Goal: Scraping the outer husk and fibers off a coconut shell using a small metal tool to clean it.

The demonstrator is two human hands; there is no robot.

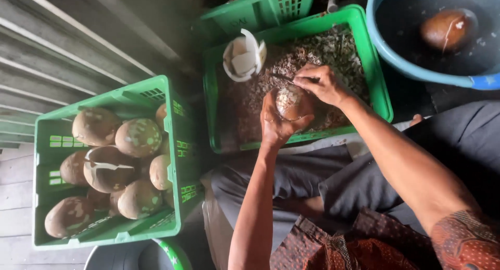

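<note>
Left hand [275, 125] cupped around a brown coconut [292, 102], right hand [322, 84] clenched on a knife [287, 78], over a green crate [373, 66]

A knife blade [281, 77] shows only as a thin dark sliver, its handle buried inside the right hand [322, 84]. The left hand [276, 125] covers the underside of the brown coconut [292, 102]. The blue tub [427, 66] and a second green crate [260, 9] are cropped by the frame's top edge, while a grey bucket [130, 255] is cut off below.
</note>
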